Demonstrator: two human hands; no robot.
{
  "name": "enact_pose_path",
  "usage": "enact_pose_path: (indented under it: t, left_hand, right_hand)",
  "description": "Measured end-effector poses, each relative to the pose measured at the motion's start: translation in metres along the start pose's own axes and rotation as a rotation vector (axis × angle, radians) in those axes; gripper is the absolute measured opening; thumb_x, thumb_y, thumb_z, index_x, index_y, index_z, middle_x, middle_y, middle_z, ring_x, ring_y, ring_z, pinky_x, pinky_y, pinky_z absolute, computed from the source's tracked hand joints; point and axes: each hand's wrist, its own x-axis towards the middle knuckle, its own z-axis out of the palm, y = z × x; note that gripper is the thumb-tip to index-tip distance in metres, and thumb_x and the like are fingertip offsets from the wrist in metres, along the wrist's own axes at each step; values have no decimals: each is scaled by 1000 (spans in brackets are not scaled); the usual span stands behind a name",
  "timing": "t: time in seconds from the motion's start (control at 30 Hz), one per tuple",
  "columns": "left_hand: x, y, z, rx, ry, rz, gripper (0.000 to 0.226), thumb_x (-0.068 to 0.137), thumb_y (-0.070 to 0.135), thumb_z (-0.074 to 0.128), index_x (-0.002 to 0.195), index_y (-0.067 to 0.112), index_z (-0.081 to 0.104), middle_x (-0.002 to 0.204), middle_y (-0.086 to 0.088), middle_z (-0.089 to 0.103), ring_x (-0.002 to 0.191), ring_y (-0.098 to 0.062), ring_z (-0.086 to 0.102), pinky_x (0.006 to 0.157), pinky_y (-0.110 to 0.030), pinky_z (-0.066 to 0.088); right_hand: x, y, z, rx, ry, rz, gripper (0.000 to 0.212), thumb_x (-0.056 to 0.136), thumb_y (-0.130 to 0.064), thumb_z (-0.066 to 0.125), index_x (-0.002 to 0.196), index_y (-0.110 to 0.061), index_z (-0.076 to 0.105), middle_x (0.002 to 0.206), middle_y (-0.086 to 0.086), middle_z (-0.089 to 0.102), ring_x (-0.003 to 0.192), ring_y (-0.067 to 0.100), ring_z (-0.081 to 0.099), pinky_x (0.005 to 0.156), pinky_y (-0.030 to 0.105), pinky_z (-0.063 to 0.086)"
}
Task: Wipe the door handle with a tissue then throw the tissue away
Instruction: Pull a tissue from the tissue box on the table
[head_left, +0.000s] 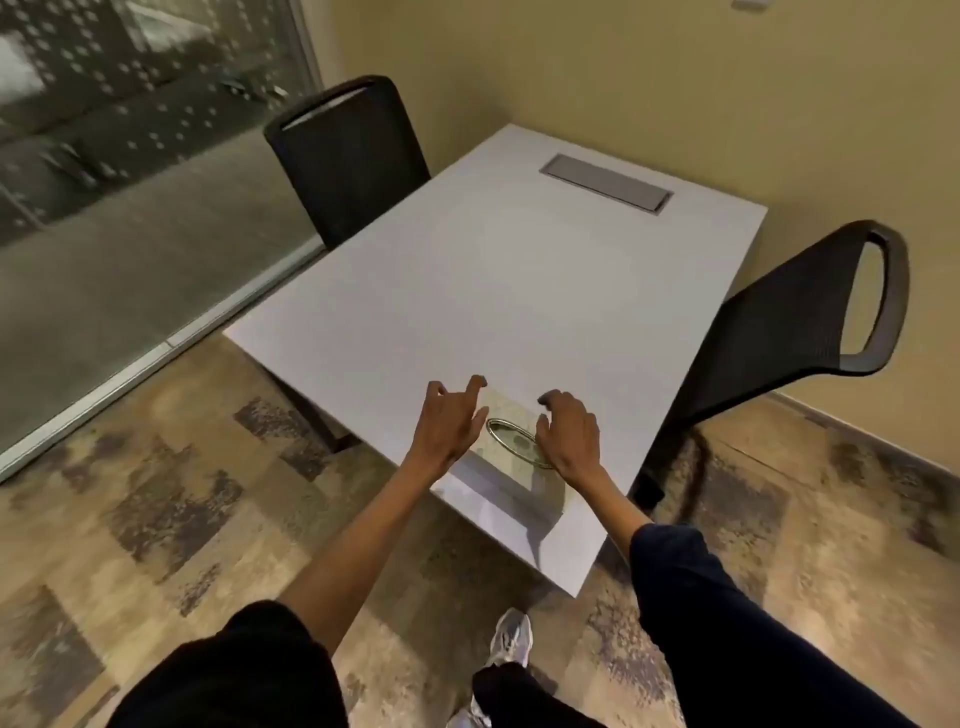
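A pale tissue box with an oval metal-rimmed opening stands on the near corner of a white table. My left hand hovers at the box's left side, fingers spread, holding nothing. My right hand is over the box's right side, fingers curled apart, covering part of the oval opening. No loose tissue shows in either hand. No door handle is in view.
Two black mesh chairs flank the table, one at the far left, one at the right. A grey cable hatch is set in the table's far end. A glass partition runs along the left. Patterned carpet lies underfoot.
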Motion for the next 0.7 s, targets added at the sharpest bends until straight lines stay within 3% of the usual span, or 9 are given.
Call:
enact_pose_path:
  t: [0.23, 0.43, 0.7]
  left_hand:
    - [29, 4, 34, 44, -215, 105, 31, 99, 34, 52, 124, 16, 50, 95, -9, 75, 88, -35, 67, 82, -37, 47]
    - [45, 1, 58, 83, -406, 170, 30, 100, 37, 50, 122, 21, 62, 111, -9, 74, 101, -28, 67, 84, -36, 48]
    - [56, -5, 72, 71, -446, 196, 35, 100, 37, 46, 118, 19, 70, 109, -10, 74, 98, -29, 67, 82, -38, 52]
  right_hand:
    - [12, 19, 17, 0, -153, 65, 26, 87, -19, 55, 110, -16, 66, 103, 6, 70, 96, 28, 64, 76, 33, 46]
    - [13, 26, 32, -34, -197, 59, 23, 87, -22, 53, 101, -20, 71, 94, 7, 73, 87, 29, 65, 67, 31, 42]
    - [16, 18, 50, -68, -260, 105, 25, 86, -18, 54, 101, -18, 75, 96, 7, 75, 88, 29, 67, 72, 32, 47]
